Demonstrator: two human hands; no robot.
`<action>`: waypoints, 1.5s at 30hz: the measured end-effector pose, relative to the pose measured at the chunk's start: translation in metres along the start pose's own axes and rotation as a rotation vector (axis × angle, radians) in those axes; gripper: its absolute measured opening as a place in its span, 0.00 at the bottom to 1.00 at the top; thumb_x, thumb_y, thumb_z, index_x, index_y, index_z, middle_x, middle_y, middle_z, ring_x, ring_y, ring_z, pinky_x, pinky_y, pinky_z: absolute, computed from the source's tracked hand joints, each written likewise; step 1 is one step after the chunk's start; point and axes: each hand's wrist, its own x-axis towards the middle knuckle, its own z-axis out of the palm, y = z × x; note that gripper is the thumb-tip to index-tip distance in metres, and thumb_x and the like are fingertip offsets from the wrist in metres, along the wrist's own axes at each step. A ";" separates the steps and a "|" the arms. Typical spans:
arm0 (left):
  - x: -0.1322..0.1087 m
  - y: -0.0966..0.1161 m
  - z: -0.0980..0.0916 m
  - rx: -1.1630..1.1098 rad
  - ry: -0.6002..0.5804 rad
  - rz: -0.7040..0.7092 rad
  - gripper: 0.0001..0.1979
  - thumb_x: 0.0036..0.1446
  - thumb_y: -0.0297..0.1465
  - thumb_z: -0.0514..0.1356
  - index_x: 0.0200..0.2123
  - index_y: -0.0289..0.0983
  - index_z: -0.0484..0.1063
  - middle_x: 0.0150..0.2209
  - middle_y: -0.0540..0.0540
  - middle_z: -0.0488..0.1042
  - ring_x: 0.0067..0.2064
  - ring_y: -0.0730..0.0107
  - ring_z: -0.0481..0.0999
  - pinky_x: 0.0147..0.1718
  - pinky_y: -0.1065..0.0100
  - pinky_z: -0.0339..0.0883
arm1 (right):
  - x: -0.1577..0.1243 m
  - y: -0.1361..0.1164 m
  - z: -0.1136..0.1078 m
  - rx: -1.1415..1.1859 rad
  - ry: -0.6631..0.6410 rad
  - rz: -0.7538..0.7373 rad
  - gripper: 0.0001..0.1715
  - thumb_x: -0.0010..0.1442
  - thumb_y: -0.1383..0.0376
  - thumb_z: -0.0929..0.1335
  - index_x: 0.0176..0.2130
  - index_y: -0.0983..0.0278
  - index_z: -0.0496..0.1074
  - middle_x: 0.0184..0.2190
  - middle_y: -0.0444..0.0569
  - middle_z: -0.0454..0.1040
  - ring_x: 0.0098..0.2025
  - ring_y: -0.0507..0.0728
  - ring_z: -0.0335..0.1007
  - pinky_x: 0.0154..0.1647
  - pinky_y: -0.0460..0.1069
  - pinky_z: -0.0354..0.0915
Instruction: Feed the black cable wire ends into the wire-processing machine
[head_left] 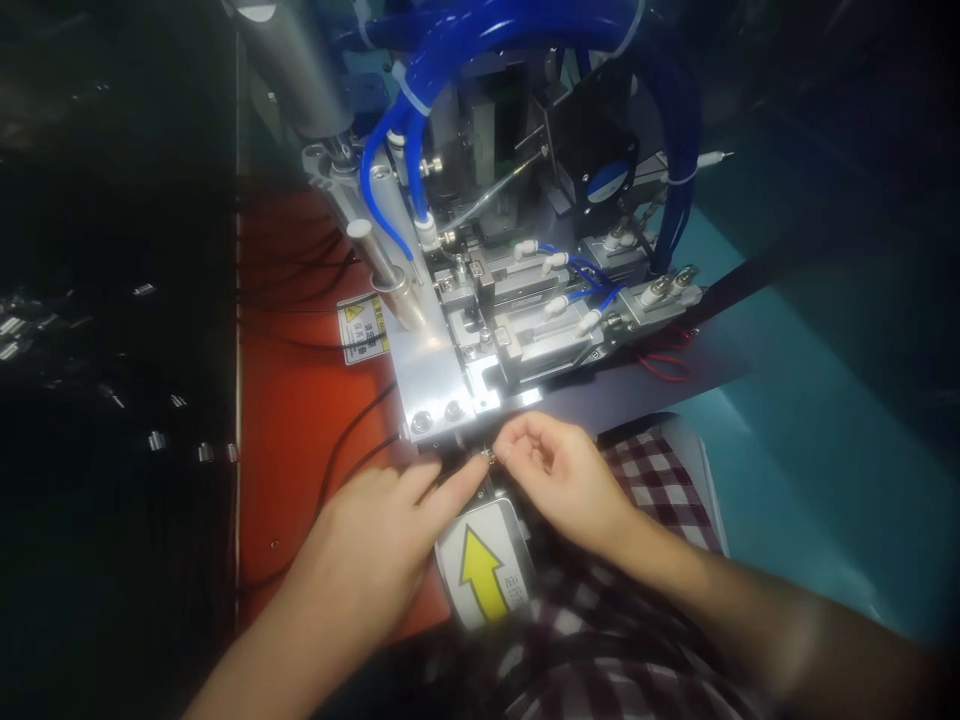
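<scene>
My right hand (566, 475) is closed in a pinch, thumb and index finger together, at a tiny shiny metal part (489, 456) just off the front edge of the machine's steel plate (435, 385). The part is too small to name more exactly. From the other side, my left hand (382, 520) reaches in with its index finger stretched out, the tip touching or nearly touching the same part. Its other fingers point forward towards the plate and are partly hidden. Below both hands sits a white pad (487, 560) with a yellow arrow.
Pneumatic cylinders (555, 340) with blue hoses (487, 40) stand behind the plate. A steel post (375, 255) rises at its left. Black cables (337, 450) cross the orange base (281, 400). Several small metal pieces (206, 452) lie on the dark surface at left.
</scene>
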 end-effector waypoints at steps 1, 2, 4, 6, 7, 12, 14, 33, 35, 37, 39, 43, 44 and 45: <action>0.000 -0.001 0.001 -0.001 0.001 0.002 0.34 0.51 0.18 0.49 0.61 0.45 0.61 0.35 0.47 0.73 0.26 0.65 0.66 0.26 0.65 0.59 | 0.000 0.001 0.000 -0.018 0.006 -0.011 0.07 0.61 0.63 0.65 0.32 0.64 0.70 0.22 0.42 0.66 0.23 0.50 0.60 0.25 0.46 0.59; 0.000 -0.001 0.001 0.001 0.006 0.004 0.34 0.51 0.18 0.49 0.61 0.45 0.60 0.35 0.47 0.73 0.26 0.65 0.66 0.26 0.65 0.59 | 0.000 0.001 0.000 -0.039 0.012 -0.020 0.07 0.61 0.64 0.65 0.32 0.64 0.70 0.22 0.42 0.67 0.23 0.50 0.61 0.25 0.46 0.60; 0.000 -0.001 0.002 0.007 0.007 0.006 0.35 0.51 0.18 0.49 0.62 0.45 0.59 0.34 0.47 0.73 0.27 0.65 0.66 0.26 0.65 0.58 | 0.000 0.000 0.000 -0.083 0.021 -0.032 0.08 0.61 0.64 0.64 0.31 0.64 0.69 0.22 0.42 0.67 0.23 0.50 0.62 0.26 0.46 0.60; -0.001 -0.001 0.002 0.013 0.000 0.002 0.36 0.50 0.18 0.49 0.62 0.46 0.59 0.35 0.47 0.73 0.27 0.64 0.67 0.26 0.65 0.59 | 0.000 -0.001 0.001 -0.121 0.027 -0.034 0.07 0.61 0.65 0.64 0.31 0.64 0.69 0.22 0.42 0.68 0.24 0.51 0.63 0.26 0.46 0.60; -0.001 -0.001 0.002 0.016 -0.005 -0.002 0.36 0.50 0.18 0.49 0.62 0.46 0.59 0.35 0.47 0.73 0.27 0.64 0.67 0.26 0.65 0.59 | 0.001 -0.002 0.001 -0.131 0.029 -0.029 0.07 0.60 0.65 0.64 0.31 0.63 0.69 0.22 0.43 0.68 0.24 0.51 0.63 0.26 0.46 0.61; -0.002 -0.001 0.001 0.003 -0.021 -0.016 0.36 0.51 0.18 0.48 0.63 0.48 0.57 0.35 0.47 0.73 0.28 0.65 0.68 0.27 0.66 0.59 | 0.006 -0.006 -0.002 0.122 -0.056 0.180 0.07 0.58 0.64 0.66 0.30 0.65 0.71 0.22 0.42 0.69 0.23 0.50 0.64 0.26 0.46 0.62; -0.003 -0.002 0.002 -0.015 -0.010 -0.021 0.36 0.52 0.19 0.48 0.63 0.49 0.56 0.36 0.48 0.74 0.29 0.66 0.68 0.27 0.66 0.60 | 0.008 -0.008 -0.004 0.284 -0.104 0.280 0.10 0.58 0.63 0.67 0.28 0.66 0.71 0.19 0.40 0.66 0.20 0.49 0.61 0.21 0.44 0.60; -0.003 -0.003 0.005 -0.116 0.021 -0.024 0.34 0.55 0.19 0.48 0.64 0.49 0.56 0.35 0.48 0.71 0.30 0.65 0.66 0.29 0.66 0.58 | -0.001 -0.002 0.003 0.037 0.046 -0.017 0.08 0.60 0.63 0.66 0.32 0.65 0.71 0.22 0.42 0.66 0.24 0.50 0.59 0.25 0.46 0.58; -0.003 -0.003 0.006 -0.119 0.027 -0.026 0.34 0.55 0.20 0.48 0.64 0.49 0.56 0.33 0.49 0.70 0.29 0.65 0.65 0.28 0.67 0.57 | -0.001 0.001 0.003 0.018 0.042 -0.017 0.08 0.61 0.63 0.65 0.32 0.65 0.71 0.23 0.43 0.66 0.24 0.50 0.60 0.26 0.46 0.59; -0.003 -0.003 0.006 -0.120 0.042 -0.024 0.34 0.55 0.20 0.48 0.63 0.49 0.56 0.33 0.49 0.70 0.29 0.66 0.65 0.28 0.67 0.57 | -0.001 0.002 0.004 -0.015 0.032 -0.020 0.08 0.61 0.63 0.65 0.32 0.65 0.71 0.24 0.43 0.68 0.25 0.51 0.62 0.27 0.46 0.59; -0.003 -0.004 0.006 -0.119 0.052 -0.021 0.34 0.55 0.20 0.48 0.63 0.48 0.56 0.33 0.49 0.70 0.29 0.66 0.65 0.28 0.67 0.57 | 0.000 0.001 0.003 -0.057 0.025 -0.009 0.08 0.61 0.64 0.64 0.32 0.64 0.70 0.24 0.44 0.69 0.25 0.51 0.63 0.28 0.47 0.60; -0.004 -0.004 0.007 -0.110 0.041 -0.024 0.34 0.54 0.20 0.47 0.63 0.49 0.56 0.35 0.49 0.71 0.29 0.66 0.66 0.28 0.67 0.57 | 0.006 -0.007 -0.003 -0.088 -0.039 0.102 0.08 0.59 0.64 0.64 0.31 0.64 0.71 0.22 0.42 0.68 0.23 0.50 0.60 0.25 0.46 0.56; -0.004 -0.004 0.008 -0.106 0.042 -0.024 0.34 0.54 0.19 0.47 0.63 0.49 0.56 0.34 0.49 0.71 0.29 0.66 0.66 0.28 0.67 0.58 | 0.008 -0.009 -0.004 -0.047 -0.090 0.159 0.08 0.59 0.64 0.64 0.30 0.64 0.70 0.20 0.41 0.66 0.22 0.50 0.58 0.23 0.46 0.54; -0.004 -0.004 0.008 -0.101 0.046 -0.025 0.35 0.54 0.19 0.47 0.63 0.49 0.56 0.34 0.49 0.71 0.29 0.66 0.66 0.28 0.67 0.58 | 0.010 -0.011 -0.006 0.021 -0.147 0.225 0.10 0.59 0.65 0.64 0.28 0.65 0.69 0.18 0.39 0.63 0.20 0.49 0.54 0.22 0.45 0.52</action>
